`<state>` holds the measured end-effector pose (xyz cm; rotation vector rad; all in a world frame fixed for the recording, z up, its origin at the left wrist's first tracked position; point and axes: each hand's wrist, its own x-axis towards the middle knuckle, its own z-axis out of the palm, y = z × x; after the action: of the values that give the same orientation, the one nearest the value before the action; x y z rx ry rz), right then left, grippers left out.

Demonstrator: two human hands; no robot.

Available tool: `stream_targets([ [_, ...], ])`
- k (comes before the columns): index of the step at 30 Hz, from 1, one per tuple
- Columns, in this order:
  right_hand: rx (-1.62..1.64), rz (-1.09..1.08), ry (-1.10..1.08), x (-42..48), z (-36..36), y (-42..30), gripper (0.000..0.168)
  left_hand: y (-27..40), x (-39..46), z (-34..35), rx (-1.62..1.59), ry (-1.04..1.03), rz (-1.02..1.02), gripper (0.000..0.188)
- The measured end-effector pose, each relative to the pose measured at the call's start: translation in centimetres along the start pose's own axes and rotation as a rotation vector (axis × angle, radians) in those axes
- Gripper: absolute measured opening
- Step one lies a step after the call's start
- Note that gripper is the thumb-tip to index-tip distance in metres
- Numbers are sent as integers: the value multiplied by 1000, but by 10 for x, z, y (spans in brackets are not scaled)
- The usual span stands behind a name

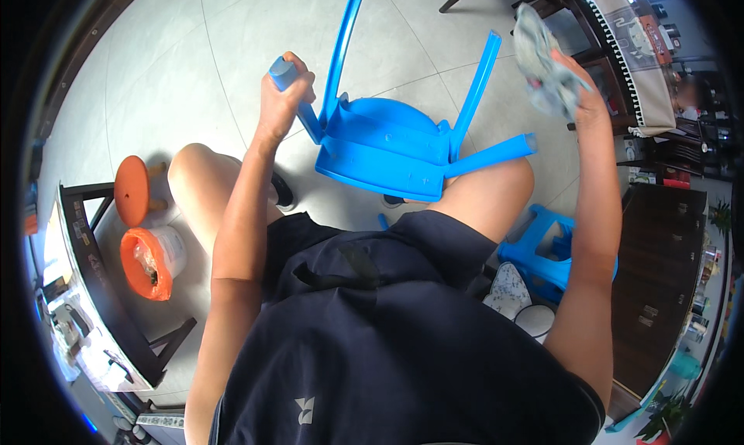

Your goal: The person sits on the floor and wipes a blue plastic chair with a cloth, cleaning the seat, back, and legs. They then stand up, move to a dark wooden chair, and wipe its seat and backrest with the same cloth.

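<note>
A blue plastic chair or stool (386,137) is tipped over between my knees, its legs pointing up and outward and its hollow underside facing me. My left hand (288,90) is wrapped around one of its legs, close to the foot end. Off to the right, away from the chair, my right hand (584,90) holds a crumpled pale grey-green cloth (540,61) in the air. The cloth is blurred. One chair leg (494,157) extends over my right thigh.
An orange-topped round stool (131,190) and a bin with an orange liner (165,271) stand on the left beside a dark-framed table (99,265). At right are a second blue plastic stool (540,241), a dark wooden cabinet (657,288) and a cloth-covered table (654,96).
</note>
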<state>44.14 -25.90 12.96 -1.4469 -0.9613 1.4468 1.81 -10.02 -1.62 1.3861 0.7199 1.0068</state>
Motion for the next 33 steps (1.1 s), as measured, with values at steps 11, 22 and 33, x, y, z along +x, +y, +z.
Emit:
stream_targets([
  [11, -1043, -80, -129, 111, 109, 230, 35, -4, 2, -16, -97, -23, 30, 12],
  [22, -895, -237, -419, 107, 88, 234, 31, -11, 7, -31, -169, -47, 10, 11],
  [33, -241, -134, 241, 65, 56, 42, 44, -19, 19, -30, -172, -49, 52, 9],
])
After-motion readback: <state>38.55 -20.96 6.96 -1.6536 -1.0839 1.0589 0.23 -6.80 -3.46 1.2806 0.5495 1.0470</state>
